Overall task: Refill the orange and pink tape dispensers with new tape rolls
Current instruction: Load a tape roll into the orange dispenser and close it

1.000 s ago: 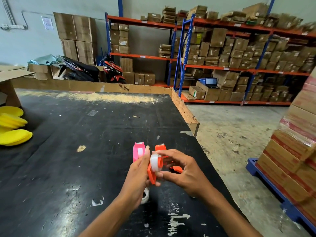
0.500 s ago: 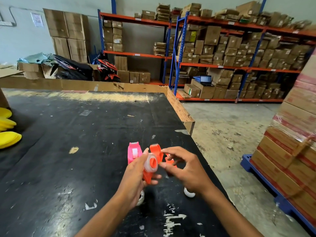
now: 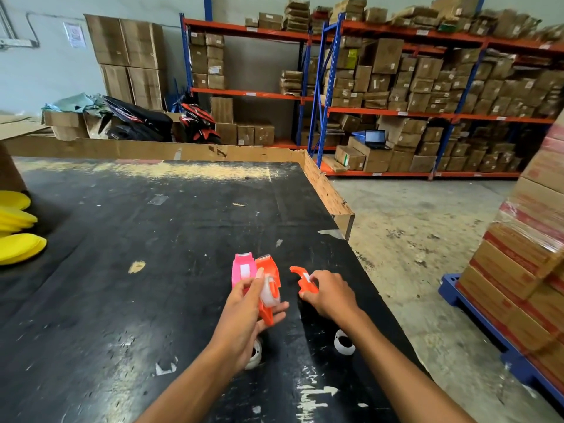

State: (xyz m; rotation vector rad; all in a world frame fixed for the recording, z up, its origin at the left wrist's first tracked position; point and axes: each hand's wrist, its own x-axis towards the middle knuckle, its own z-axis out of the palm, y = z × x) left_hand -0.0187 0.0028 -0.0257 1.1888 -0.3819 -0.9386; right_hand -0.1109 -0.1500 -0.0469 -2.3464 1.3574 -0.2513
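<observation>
My left hand holds one half of the orange tape dispenser with a clear tape roll seated in it. The pink tape dispenser stands on the black table just behind that hand, touching the orange half. To the right, my right hand grips the separate orange cover piece, a hand's width away from the left hand. Two white rolls lie on the table: one under my right forearm, one partly hidden under my left wrist.
Yellow discs lie at the table's left edge. A cardboard rim lines the far and right sides. Stacked boxes on a blue pallet stand to the right, and shelving full of cartons fills the back.
My right hand has pulled the orange cover piece off and moved it right, away from the dispenser half in my left hand. The tape roll now sits exposed in that half.
</observation>
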